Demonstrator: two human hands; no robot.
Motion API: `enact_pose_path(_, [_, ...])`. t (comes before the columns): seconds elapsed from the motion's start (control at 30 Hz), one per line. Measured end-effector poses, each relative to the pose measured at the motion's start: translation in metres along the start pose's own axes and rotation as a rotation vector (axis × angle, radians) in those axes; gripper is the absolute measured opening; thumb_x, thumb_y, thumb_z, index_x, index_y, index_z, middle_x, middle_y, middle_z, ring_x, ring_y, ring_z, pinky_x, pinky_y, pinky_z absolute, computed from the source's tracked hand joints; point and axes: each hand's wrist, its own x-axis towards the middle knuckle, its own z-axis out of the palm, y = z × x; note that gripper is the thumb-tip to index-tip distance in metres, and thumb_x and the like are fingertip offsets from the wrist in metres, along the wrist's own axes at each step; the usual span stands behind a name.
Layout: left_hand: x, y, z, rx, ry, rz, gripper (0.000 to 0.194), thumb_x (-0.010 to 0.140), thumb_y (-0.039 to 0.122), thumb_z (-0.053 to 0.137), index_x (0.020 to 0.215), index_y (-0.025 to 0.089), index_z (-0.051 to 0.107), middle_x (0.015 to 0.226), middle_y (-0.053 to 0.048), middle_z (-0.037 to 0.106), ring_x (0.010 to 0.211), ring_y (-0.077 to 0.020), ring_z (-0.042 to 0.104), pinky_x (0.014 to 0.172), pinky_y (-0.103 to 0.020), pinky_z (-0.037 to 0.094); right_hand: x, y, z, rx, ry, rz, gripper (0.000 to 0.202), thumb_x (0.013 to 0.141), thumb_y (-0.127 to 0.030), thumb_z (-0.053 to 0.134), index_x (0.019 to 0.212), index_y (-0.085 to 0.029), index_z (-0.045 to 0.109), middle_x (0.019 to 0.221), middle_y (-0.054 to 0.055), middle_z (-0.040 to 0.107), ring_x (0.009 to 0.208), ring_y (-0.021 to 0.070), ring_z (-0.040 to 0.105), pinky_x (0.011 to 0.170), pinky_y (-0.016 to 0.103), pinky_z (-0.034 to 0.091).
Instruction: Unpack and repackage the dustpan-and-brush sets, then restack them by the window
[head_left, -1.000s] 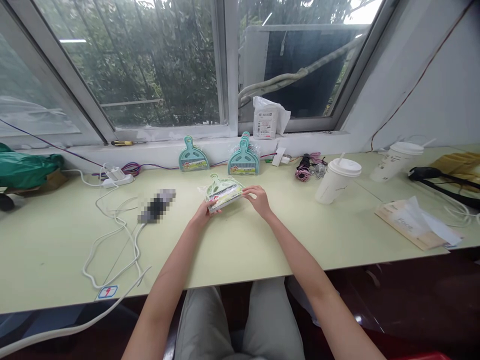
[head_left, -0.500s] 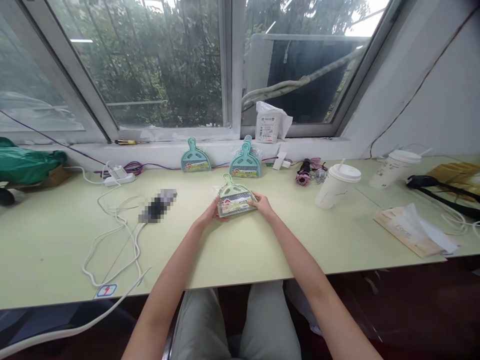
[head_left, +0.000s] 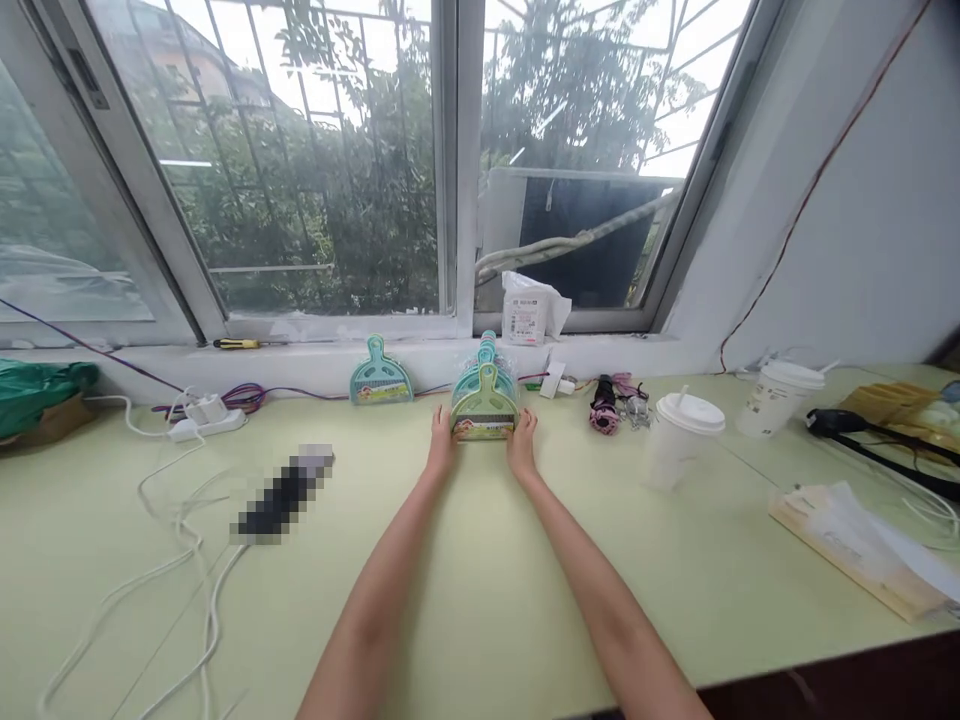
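Note:
A light green mini dustpan-and-brush set (head_left: 484, 412) in clear wrap stands upright, its looped handle up and its printed label facing me. My left hand (head_left: 442, 440) is closed on its left edge. On the opposite edge, my right hand (head_left: 523, 442) grips it with the fingers partly raised. Directly behind it is a row of teal dustpan sets (head_left: 489, 348), largely hidden by the green one; I cannot tell whether they touch. Another teal dustpan set (head_left: 380, 378) leans by the wall to the left.
Left of my arms lie a pixelated dark object (head_left: 281, 495), white cables (head_left: 214, 600) and a power strip (head_left: 208, 424). A lidded white cup (head_left: 686, 435), folded umbrella (head_left: 603, 405) and tissue pack (head_left: 855, 545) are on the right. A white package (head_left: 525, 315) sits on the sill.
Both hands have carried the green dustpan set forward, from mid-table to just before the teal row. It now stands more upright and squarely facing me. My view has tilted up.

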Motion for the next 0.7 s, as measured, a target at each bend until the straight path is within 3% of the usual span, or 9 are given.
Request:
enact_pose_path(0.07, [0.016, -0.008, 0.015, -0.021, 0.078, 0.015, 0.064, 0.074, 0.015, 0.059, 0.135, 0.021, 0.042, 0.157, -0.012, 0.01, 0.145, -0.027, 0.006, 0.114, -0.047, 0.017, 0.014, 0.007, 0.016, -0.005, 0.006, -0.019, 0.053, 0.088, -0.026, 0.037, 0.139, -0.015, 0.029, 0.149, 0.019, 0.019, 0.141, 0.022, 0.024, 0.104, 0.041, 0.039])
enact_pose_path(0.17, [0.037, -0.023, 0.032, -0.083, 0.167, -0.005, 0.075, 0.073, 0.024, 0.063, 0.142, 0.02, 0.033, 0.158, -0.012, 0.004, 0.144, -0.0277, -0.01, 0.116, -0.048, 0.008, 0.032, 0.018, 0.037, -0.044, -0.005, -0.054, 0.062, 0.09, -0.03, 0.033, 0.147, -0.015, 0.013, 0.155, 0.018, 0.008, 0.145, 0.023, 0.014, 0.105, 0.043, 0.039])
enact_pose_path(0.37, [0.056, -0.043, 0.04, -0.168, 0.051, -0.017, 0.082, 0.074, 0.028, 0.062, 0.146, 0.023, 0.024, 0.157, -0.012, 0.016, 0.145, -0.0274, 0.003, 0.115, -0.051, 0.008, 0.044, 0.03, 0.052, -0.234, 0.002, -0.029, 0.07, 0.09, -0.028, 0.031, 0.149, -0.007, 0.0, 0.156, 0.022, 0.006, 0.145, 0.0271, 0.004, 0.111, 0.054, 0.024])
enact_pose_path(0.57, [0.055, -0.029, 0.041, 0.08, 0.102, -0.16, 0.078, 0.075, 0.029, 0.062, 0.144, 0.016, 0.029, 0.15, -0.022, 0.029, 0.144, -0.0325, 0.011, 0.113, -0.052, 0.012, 0.042, 0.027, 0.045, -0.307, -0.048, 0.039, 0.07, 0.091, -0.032, 0.031, 0.15, -0.011, 0.0, 0.156, 0.022, 0.005, 0.145, 0.0279, 0.007, 0.107, 0.063, 0.02])
enact_pose_path(0.7, [0.055, -0.021, 0.039, 0.082, 0.094, -0.221, 0.082, 0.074, 0.034, 0.064, 0.145, 0.015, 0.027, 0.147, -0.024, 0.031, 0.143, -0.0334, 0.013, 0.112, -0.052, 0.013, 0.041, 0.028, 0.043, -0.3, -0.017, 0.07, 0.07, 0.091, -0.038, 0.033, 0.15, -0.013, 0.005, 0.156, 0.022, 0.005, 0.144, 0.0296, 0.01, 0.105, 0.063, 0.023])
